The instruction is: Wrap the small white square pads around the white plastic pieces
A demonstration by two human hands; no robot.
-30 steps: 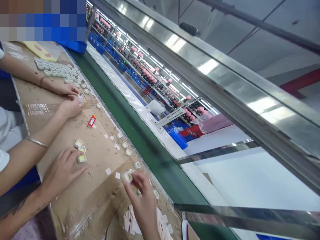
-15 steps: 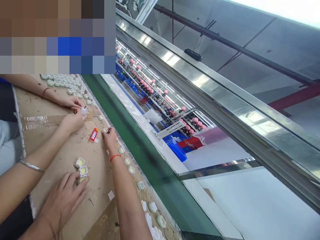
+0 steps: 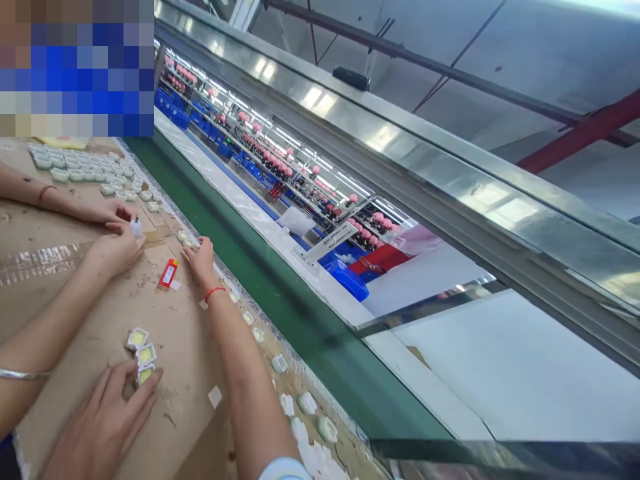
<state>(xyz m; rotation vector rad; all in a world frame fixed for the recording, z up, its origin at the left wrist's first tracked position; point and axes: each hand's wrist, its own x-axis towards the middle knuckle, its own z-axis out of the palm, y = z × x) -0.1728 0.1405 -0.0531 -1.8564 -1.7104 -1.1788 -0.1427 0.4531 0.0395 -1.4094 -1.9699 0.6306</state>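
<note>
My right hand (image 3: 200, 261) pinches a small white-framed piece (image 3: 189, 243) on the cardboard-covered table (image 3: 185, 333), with a red string on its wrist. My left hand (image 3: 103, 427) lies at the lower left, fingertips at a short cluster of white-framed square pieces with yellow centres (image 3: 143, 353). Between my hands lies a small red and yellow packet (image 3: 169, 273). Farther up, a co-worker's two hands (image 3: 115, 233) hold a small white item (image 3: 135, 228). Many pale square pieces (image 3: 75, 170) lie in rows beyond them.
Small pieces (image 3: 257, 334) and pale paper scraps (image 3: 306, 403) line the table's right edge. A green conveyor belt (image 3: 250, 267) runs alongside it. Beyond stand a metal-framed glass guard (image 3: 400, 147) and racks of pink spools (image 3: 280, 150) with blue bins.
My right hand has moved up the table, closer to the co-worker's hands, and the view has swung left. My left hand stays by the square pieces.
</note>
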